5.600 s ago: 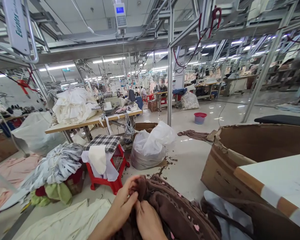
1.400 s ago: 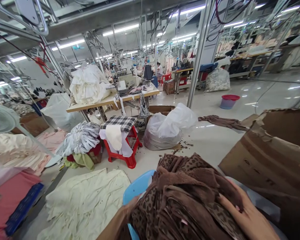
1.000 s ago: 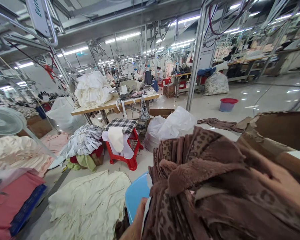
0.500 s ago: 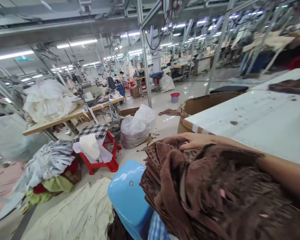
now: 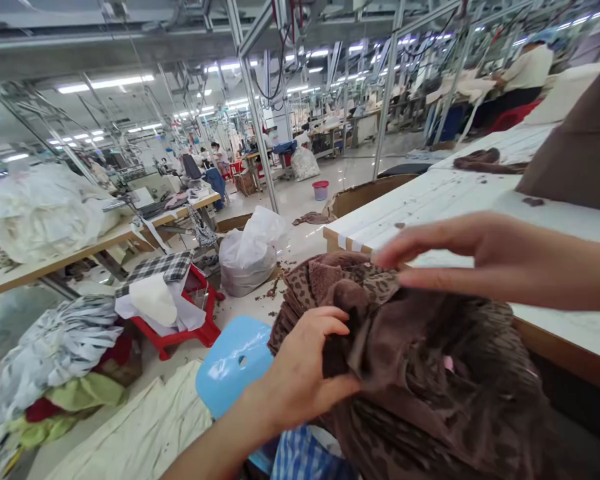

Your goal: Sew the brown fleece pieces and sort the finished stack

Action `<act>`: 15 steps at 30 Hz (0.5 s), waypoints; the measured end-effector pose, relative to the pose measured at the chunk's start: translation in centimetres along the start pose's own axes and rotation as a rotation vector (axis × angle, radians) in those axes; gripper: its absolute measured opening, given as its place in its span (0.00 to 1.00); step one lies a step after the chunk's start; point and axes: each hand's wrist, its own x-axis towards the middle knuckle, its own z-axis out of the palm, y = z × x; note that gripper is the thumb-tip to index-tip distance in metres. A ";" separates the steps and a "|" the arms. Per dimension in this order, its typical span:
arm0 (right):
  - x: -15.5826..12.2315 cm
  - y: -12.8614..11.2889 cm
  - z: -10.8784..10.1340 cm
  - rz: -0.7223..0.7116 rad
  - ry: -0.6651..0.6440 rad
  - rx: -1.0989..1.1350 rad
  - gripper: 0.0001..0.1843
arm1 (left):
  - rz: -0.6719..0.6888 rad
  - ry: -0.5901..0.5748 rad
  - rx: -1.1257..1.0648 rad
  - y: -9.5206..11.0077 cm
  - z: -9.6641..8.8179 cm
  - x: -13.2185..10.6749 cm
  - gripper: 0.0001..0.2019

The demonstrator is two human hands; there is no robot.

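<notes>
A big bundle of brown fabric [image 5: 430, 373], with leopard-print layers [image 5: 305, 280] at its far end, lies directly in front of me. My left hand [image 5: 300, 373] is on its near left side, fingers and thumb curled round a fold of the brown fabric. Just above the top of the bundle is my right hand [image 5: 470, 260], slightly blurred, its fingers stretched out and the thumb apart, holding nothing. A blue plastic stool [image 5: 235, 367] stands left of the bundle, and blue checked cloth [image 5: 305, 457] shows below my left wrist.
A white-topped table [image 5: 485, 200] on the right carries brown fabric pieces [image 5: 575, 153]. On the left are a red stool [image 5: 205, 300], piled garments [image 5: 65, 353], cream cloth [image 5: 140, 427] and a white plastic bag [image 5: 250, 253]. Metal posts [image 5: 255, 113] rise beyond. A person [image 5: 527, 70] sits far right.
My left hand has come into view and taken a fold of the brown fabric. My right hand has lifted off the bundle. The view has swung right.
</notes>
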 end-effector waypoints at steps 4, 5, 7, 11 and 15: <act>-3.3 0.0 -0.1 -0.050 -0.197 0.048 0.25 | -0.090 -0.049 -0.094 -0.4 0.2 0.8 0.02; -3.8 0.2 0.1 -0.056 -0.208 0.042 0.23 | -0.119 -0.046 -0.104 -0.3 0.1 0.7 0.02; -4.6 0.4 0.7 -0.119 -0.192 0.009 0.19 | -0.154 -0.017 -0.101 -0.2 0.2 0.5 0.03; -4.5 -1.2 1.8 -0.392 -0.051 -0.166 0.15 | -0.163 0.039 -0.072 -0.2 0.8 0.6 0.07; -3.0 -3.4 2.4 -0.365 -0.190 -0.171 0.20 | -0.155 0.046 -0.102 -0.2 1.2 1.0 0.11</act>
